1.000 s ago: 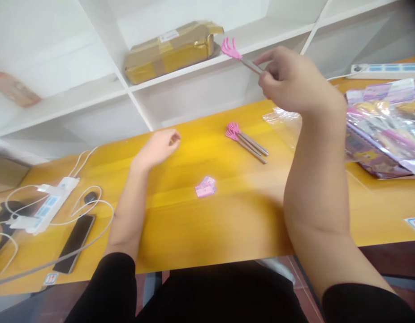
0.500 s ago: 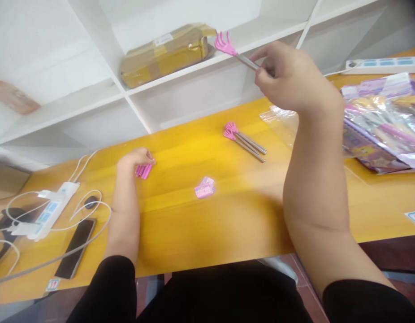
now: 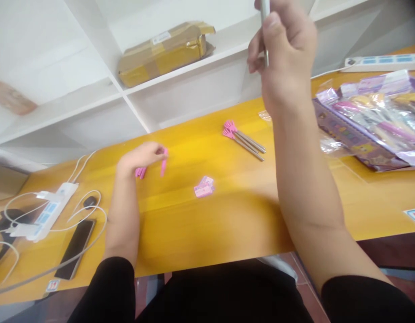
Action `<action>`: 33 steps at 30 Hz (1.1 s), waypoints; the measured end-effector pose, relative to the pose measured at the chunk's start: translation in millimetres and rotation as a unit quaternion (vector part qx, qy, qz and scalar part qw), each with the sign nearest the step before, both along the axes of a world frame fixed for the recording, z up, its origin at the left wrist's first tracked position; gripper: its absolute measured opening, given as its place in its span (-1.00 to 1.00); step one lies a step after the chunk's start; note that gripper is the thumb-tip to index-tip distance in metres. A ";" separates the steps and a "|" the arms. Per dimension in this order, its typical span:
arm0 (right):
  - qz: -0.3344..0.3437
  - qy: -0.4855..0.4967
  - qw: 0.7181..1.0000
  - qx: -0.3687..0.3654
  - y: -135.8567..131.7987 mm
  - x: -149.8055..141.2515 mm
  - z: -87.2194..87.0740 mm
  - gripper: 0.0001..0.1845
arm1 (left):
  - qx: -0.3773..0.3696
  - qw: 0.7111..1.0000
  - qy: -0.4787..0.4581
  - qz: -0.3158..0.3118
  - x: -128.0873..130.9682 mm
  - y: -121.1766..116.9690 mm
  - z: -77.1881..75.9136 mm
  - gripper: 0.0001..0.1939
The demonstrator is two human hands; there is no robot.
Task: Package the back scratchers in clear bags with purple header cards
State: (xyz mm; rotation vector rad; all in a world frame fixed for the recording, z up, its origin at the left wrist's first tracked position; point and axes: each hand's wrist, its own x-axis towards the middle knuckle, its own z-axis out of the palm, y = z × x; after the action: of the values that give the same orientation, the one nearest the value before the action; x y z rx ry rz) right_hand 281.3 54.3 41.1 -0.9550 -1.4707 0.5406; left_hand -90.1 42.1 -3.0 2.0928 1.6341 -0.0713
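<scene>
My left hand [image 3: 145, 155] pinches a short pink tube [image 3: 164, 165], which hangs down just above the table. Several more pink tubes [image 3: 139, 172] lie partly hidden below that hand. My right hand [image 3: 286, 51] is raised at the top of the view, its fingers closed around the metal shaft of a back scratcher [image 3: 265, 31]; the pink claw end is out of frame. Other back scratchers [image 3: 248, 142] with pink claw heads and metal shafts lie together on the table. Small pink printed cards [image 3: 204, 187] rest between the two arms.
A purple display box [image 3: 362, 148] full of bagged items stands at the right, with clear plastic bags beside it. On the left are a power strip [image 3: 51, 213], cables and a dark phone [image 3: 75, 251]. A taped brown parcel [image 3: 163, 54] sits on the white shelf behind.
My left hand has lifted one pink tube off the group and moved slightly right. My right hand has risen and turned, swinging the back scratcher upright, with its claw out of view.
</scene>
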 end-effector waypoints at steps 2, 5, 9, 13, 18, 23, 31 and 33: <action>0.058 0.081 0.995 0.009 -1.6 -16.0 -1.0 -0.58 | 0.015 0.998 -0.048 -0.025 9.4 -15.0 11.5 -0.76; 0.222 0.139 0.965 -0.014 -8.8 -41.5 -6.5 -0.68 | 0.082 0.968 -0.225 -0.071 23.3 -37.7 22.6 -0.72; 0.372 0.170 0.913 -0.008 -22.1 -69.2 -15.2 -0.63 | 0.142 0.925 -0.342 -0.088 39.2 -57.9 29.1 -0.67; 0.394 0.180 0.901 -0.001 -28.9 -83.6 -18.2 -0.55 | 0.199 0.897 -0.384 -0.098 49.3 -66.3 31.0 -0.61; 0.341 0.237 0.909 -0.007 -28.8 -84.5 -13.4 -0.41 | 0.225 0.879 -0.412 -0.080 50.9 -70.4 32.6 -0.68; 0.327 0.238 0.914 -0.020 -32.3 -78.5 -10.5 -0.45 | 0.234 0.877 -0.413 -0.080 51.2 -71.6 32.8 -0.69; 0.346 0.205 0.916 -0.001 -34.9 -80.5 -14.9 -0.49 | 0.320 0.863 -0.388 -0.046 55.2 -74.3 31.0 -0.69; 0.357 0.198 0.913 0.015 -35.2 -78.9 -15.2 -0.54 | 0.339 0.859 -0.381 -0.045 56.6 -75.1 31.8 -0.74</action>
State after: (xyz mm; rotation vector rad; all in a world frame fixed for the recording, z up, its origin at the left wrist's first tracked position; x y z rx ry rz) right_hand 202.4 19.1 25.9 -0.2193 -1.4164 1.1644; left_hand -33.5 -33.0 28.8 2.1998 1.1224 1.3068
